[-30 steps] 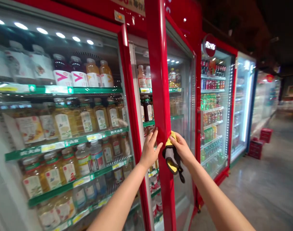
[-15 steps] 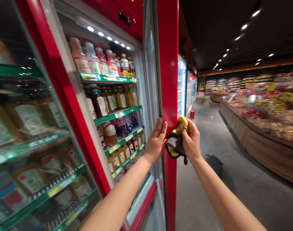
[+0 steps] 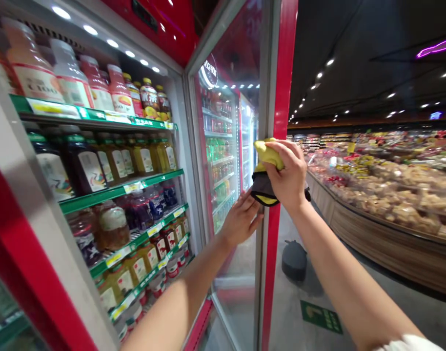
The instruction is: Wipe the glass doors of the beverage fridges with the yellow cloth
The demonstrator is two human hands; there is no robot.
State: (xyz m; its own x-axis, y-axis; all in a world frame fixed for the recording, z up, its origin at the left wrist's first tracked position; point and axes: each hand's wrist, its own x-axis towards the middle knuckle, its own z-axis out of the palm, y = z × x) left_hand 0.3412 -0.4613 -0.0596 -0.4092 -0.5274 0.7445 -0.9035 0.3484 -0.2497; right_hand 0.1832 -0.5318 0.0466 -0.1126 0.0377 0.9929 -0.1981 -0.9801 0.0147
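Note:
The glass door (image 3: 232,253) of a red drinks fridge stands swung open, with its red edge strip (image 3: 282,92) upright in front of me. My right hand (image 3: 291,170) is closed on a yellow and dark grey cleaning cloth (image 3: 266,187), bunched up and pressed at the door's frame. Just below the cloth, my left hand (image 3: 241,222) lies against the inner side of the door, its fingers stretched out and holding nothing. Some of its fingertips meet the lower edge of the cloth.
To the left, fridge shelves (image 3: 153,180) with green price rails carry rows of bottles and jars. A dark grey rounded object (image 3: 294,261) sits on the floor beyond the door, near a green floor sign (image 3: 321,317). A wood-sided produce stand (image 3: 376,243) curves along the right.
The door has swung wider, so its glass now faces me. My right hand and the cloth have moved up along the frame. The left hand still rests on the door.

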